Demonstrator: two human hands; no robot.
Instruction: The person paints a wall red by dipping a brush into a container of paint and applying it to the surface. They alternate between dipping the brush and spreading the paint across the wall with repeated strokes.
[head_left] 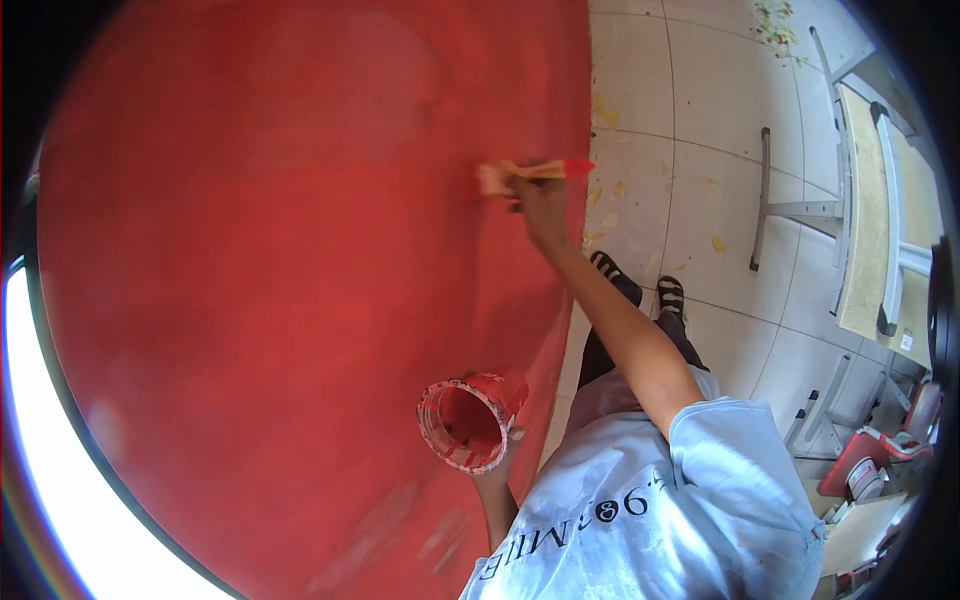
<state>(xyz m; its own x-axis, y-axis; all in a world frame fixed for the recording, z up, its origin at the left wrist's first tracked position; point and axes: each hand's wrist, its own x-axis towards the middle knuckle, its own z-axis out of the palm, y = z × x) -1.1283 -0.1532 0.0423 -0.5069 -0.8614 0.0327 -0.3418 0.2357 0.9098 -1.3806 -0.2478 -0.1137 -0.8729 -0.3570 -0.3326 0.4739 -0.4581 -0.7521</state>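
Note:
My right hand is closed around a paintbrush, its wooden handle red at the far end. The brush head points left and meets the red-painted wall, blurred by motion. Lower down, my left hand holds a paint bucket close to the wall; most of its fingers are hidden behind it. The bucket tilts with its opening toward me, its rim crusted with white and red paint. Inside, the walls are coated red.
Pale floor tiles with yellowish flakes run along the wall's base. Toppled desks with metal legs and a wooden top stand to the right. Red chairs are stacked at lower right. A bright window shows at lower left.

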